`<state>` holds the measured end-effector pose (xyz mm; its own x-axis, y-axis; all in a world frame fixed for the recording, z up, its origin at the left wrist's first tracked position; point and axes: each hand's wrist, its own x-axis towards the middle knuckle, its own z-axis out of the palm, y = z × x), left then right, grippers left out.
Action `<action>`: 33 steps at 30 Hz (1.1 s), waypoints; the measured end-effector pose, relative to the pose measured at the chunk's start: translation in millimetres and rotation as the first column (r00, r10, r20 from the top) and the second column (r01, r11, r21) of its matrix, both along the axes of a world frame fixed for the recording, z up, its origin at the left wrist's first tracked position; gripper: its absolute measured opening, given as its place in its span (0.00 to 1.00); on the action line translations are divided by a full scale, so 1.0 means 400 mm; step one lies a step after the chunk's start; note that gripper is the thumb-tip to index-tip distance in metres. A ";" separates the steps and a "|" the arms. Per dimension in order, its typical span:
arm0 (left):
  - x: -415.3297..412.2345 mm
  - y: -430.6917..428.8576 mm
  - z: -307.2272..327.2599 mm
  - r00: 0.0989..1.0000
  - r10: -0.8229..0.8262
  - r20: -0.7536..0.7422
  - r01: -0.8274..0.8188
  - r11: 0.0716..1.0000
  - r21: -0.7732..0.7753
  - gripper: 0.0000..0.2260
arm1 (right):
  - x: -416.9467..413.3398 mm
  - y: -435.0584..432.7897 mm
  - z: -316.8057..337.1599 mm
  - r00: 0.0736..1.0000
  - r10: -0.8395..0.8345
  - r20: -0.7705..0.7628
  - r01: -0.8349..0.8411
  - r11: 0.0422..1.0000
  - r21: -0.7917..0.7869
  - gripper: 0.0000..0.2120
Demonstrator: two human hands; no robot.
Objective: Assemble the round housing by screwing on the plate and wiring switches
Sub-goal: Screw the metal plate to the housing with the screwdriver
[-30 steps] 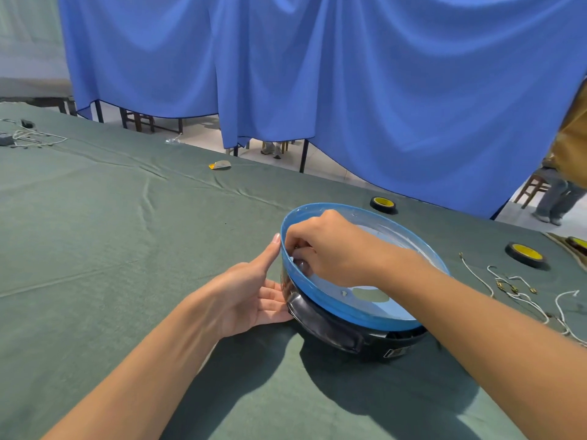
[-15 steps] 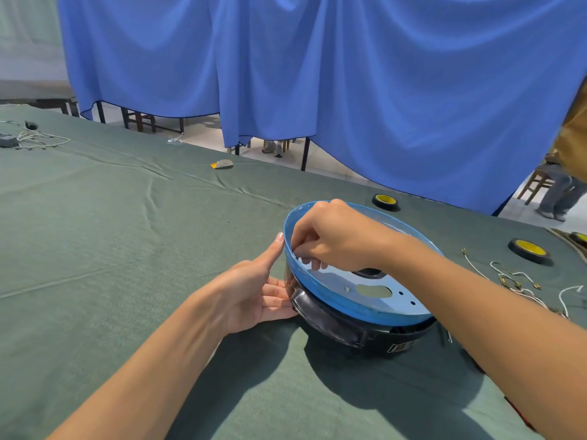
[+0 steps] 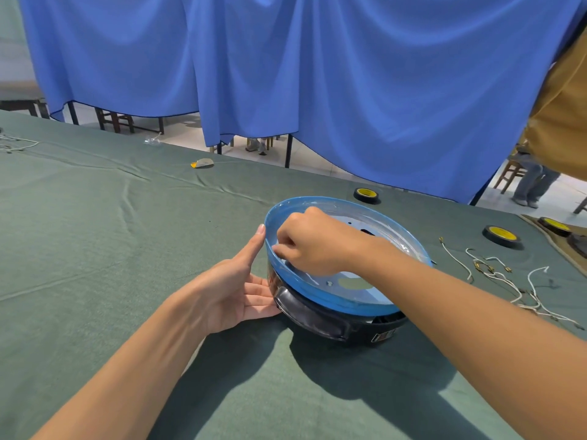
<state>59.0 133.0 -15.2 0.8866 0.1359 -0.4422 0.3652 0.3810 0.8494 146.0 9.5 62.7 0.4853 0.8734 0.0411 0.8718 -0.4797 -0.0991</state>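
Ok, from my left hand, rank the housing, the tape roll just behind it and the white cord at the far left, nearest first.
1. Housing: touching the left hand, on the hand's right.
2. Tape roll: beyond the housing, toward the table's far edge.
3. White cord: at the far left corner of the table.

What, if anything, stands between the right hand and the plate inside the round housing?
Nothing visible. The right hand is inside the housing's blue rim, fingers curled down at the plate; whether they hold a screw is hidden.
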 end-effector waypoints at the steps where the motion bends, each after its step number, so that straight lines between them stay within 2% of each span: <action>1: 0.000 -0.001 0.001 1.000 0.005 0.001 -0.005 1.000 0.000 0.36 | 0.004 -0.004 0.005 1.000 0.015 -0.015 -0.015 0.999 0.030 0.18; 4: 0.002 -0.002 0.000 1.000 0.026 -0.005 -0.026 1.000 0.007 0.35 | 0.013 -0.019 0.026 0.992 0.083 -0.096 -0.076 0.994 0.078 0.05; 5: 0.002 -0.002 0.000 1.000 0.029 -0.009 -0.029 1.000 0.011 0.36 | 0.012 -0.021 0.029 0.989 0.100 -0.109 -0.092 0.993 0.071 0.03; 9: 0.001 0.000 -0.002 0.999 0.031 -0.018 -0.030 1.000 0.005 0.36 | 0.006 -0.014 0.018 0.991 0.114 -0.076 -0.111 0.993 0.044 0.08; 13: 0.000 0.001 -0.005 0.998 0.057 -0.027 -0.057 0.998 0.002 0.37 | 0.008 -0.005 0.007 0.997 0.075 -0.011 -0.074 0.997 0.005 0.07; 17: 0.000 -0.004 -0.002 0.997 0.070 -0.027 -0.070 0.998 0.001 0.38 | 0.005 -0.006 -0.006 0.999 0.033 0.026 -0.032 0.999 -0.024 0.18; 20: -0.001 -0.006 0.001 0.997 0.067 -0.029 -0.067 0.998 0.007 0.39 | 0.004 -0.010 -0.003 0.999 0.045 0.019 -0.045 0.999 -0.009 0.16; 24: -0.001 -0.011 0.007 0.996 0.082 -0.038 -0.081 0.997 0.021 0.38 | 0.000 -0.013 0.010 0.994 0.106 0.013 -0.106 0.994 0.013 0.06; 29: 0.000 -0.011 0.009 0.995 0.087 -0.043 -0.086 0.996 0.032 0.39 | 0.003 -0.012 0.014 0.992 0.125 -0.021 -0.123 0.991 0.059 0.12; 33: 0.001 -0.010 0.009 0.994 0.098 -0.051 -0.097 0.995 0.033 0.40 | 0.004 -0.019 0.017 0.988 0.131 -0.085 -0.123 0.988 0.096 0.12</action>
